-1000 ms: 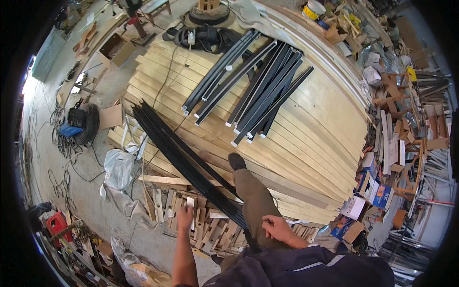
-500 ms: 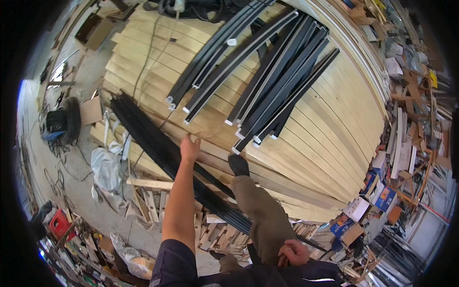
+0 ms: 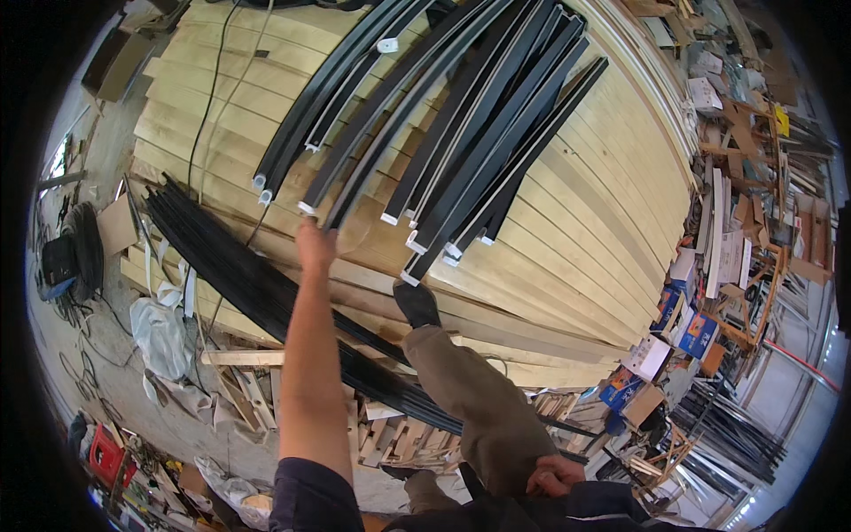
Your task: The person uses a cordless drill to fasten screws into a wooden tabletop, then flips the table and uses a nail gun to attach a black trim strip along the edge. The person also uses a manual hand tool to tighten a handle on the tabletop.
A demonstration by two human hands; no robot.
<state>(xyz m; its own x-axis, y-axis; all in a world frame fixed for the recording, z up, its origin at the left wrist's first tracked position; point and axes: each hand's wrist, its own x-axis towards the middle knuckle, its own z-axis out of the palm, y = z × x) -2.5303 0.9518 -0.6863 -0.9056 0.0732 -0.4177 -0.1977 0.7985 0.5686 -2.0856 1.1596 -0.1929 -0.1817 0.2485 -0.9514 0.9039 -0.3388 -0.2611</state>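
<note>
My left hand is stretched out over the wooden boards, its fingers closed at the near end of a long black strip, hiding that end. A white-capped black strip lies just to its left. More black strips with white ends lie fanned out to the right, and a narrow group lies to the left. My right hand is held low by my bent leg, fingers curled, with nothing visible in it.
A bundle of thin black lengths crosses the near side of the board stack. My shoe stands on the boards. Cartons and scrap line the right. Clear plastic bags and wood offcuts lie lower down.
My left hand has moved forward to the end of a black strip and closed there. That strip now lies farther apart from its neighbour. My right hand stays by my leg.
</note>
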